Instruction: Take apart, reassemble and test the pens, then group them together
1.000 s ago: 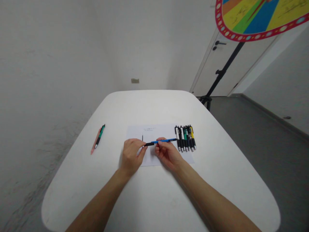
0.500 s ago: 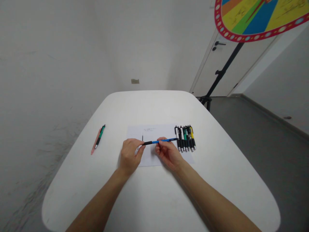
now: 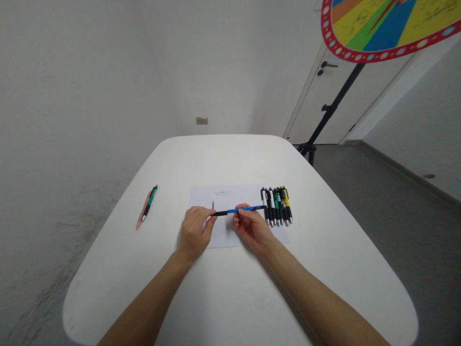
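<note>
A blue pen with a black grip is held level just above a white sheet of paper on the white table. My left hand pinches the pen's black tip end with closed fingers. My right hand grips the blue barrel from below, fingers curled round it. A short dark upright piece shows at my left fingertips; I cannot tell what it is. To the right of the pen's far end, a row of several pens lies side by side on the paper.
A green pen and a pink pen lie together at the table's left side. A colourful prize wheel on a black stand rises behind the table's right corner, before a white door. Grey floor lies to the right.
The pen has levelled a little and my right thumb has shifted on the barrel. Both hands stay in the same place.
</note>
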Available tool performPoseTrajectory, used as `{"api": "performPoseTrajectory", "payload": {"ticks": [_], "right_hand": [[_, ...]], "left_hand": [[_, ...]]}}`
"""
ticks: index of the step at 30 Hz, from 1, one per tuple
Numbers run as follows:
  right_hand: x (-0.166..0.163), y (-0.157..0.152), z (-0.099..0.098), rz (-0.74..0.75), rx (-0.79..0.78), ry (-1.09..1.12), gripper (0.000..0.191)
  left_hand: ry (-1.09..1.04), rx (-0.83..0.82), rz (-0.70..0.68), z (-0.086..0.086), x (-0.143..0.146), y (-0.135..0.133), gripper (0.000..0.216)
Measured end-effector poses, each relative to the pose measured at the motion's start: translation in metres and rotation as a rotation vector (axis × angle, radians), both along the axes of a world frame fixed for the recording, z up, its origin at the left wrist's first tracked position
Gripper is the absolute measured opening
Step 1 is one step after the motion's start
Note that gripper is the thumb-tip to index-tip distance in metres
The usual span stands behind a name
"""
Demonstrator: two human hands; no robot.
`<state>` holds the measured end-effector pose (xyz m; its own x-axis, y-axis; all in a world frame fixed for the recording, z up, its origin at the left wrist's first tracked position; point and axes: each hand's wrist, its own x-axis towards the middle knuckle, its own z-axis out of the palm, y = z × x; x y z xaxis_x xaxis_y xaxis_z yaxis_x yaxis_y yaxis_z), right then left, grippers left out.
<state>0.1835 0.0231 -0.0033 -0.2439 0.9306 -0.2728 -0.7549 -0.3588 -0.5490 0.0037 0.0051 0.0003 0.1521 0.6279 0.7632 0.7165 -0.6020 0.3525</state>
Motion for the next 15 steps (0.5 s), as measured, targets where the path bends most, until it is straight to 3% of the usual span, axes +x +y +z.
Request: {"api": "performPoseTrajectory", "payload": {"ticks": [15], "right_hand": [[-0.0008, -0.0009, 0.0015, -0.015, 0.014, -0.016, 0.022]], "left_hand": [[0.007, 0.008, -0.003, 0.0011, 0.0002, 0.0, 0.009]]}}
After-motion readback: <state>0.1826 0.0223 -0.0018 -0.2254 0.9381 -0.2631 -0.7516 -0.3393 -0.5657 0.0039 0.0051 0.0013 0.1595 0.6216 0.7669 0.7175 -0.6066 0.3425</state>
